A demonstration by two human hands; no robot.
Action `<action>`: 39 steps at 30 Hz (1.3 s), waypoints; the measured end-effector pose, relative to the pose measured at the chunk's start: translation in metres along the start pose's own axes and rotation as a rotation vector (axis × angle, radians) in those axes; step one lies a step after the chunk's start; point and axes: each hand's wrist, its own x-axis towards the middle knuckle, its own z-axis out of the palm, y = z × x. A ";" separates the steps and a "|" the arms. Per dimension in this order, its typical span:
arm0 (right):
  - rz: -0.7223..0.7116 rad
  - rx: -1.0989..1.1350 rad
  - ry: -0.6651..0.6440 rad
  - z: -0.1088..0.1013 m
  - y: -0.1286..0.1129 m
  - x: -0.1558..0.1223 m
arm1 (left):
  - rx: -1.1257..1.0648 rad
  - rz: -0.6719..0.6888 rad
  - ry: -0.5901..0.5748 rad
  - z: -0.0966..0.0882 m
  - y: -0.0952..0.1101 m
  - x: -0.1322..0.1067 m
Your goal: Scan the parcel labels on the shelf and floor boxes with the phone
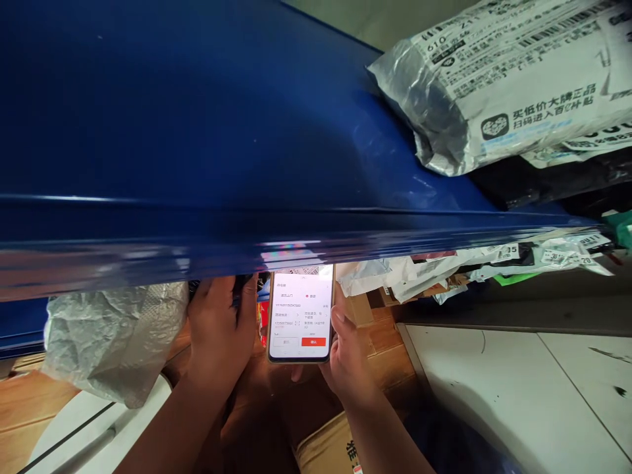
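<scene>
My right hand [348,362] is closed round a smartphone [300,316], cradling it from below with the thumb on its right edge. The lit screen shows text and a red button. Beside it, my left hand [220,332] is raised just left of the phone. Its fingers curl round a dark thing [243,288] that the blue shelf [197,131] above mostly hides. Both hands sit just under the shelf's front edge.
A grey plastic parcel [494,85] with printed labels lies on the shelf at top right. A crumpled silvery bag [113,336] hangs at the left. Several labelled parcels [494,263] lie below the shelf on the right. A cardboard box [330,447] is under my hands, white floor tiles [518,395] beyond.
</scene>
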 end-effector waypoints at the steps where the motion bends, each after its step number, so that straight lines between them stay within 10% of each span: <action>1: 0.004 -0.003 0.003 0.001 -0.001 0.000 | 0.001 0.002 -0.001 0.000 0.000 0.000; 39: 0.111 -0.048 -0.159 -0.023 -0.006 -0.025 | -0.041 0.035 -0.013 0.005 0.003 0.000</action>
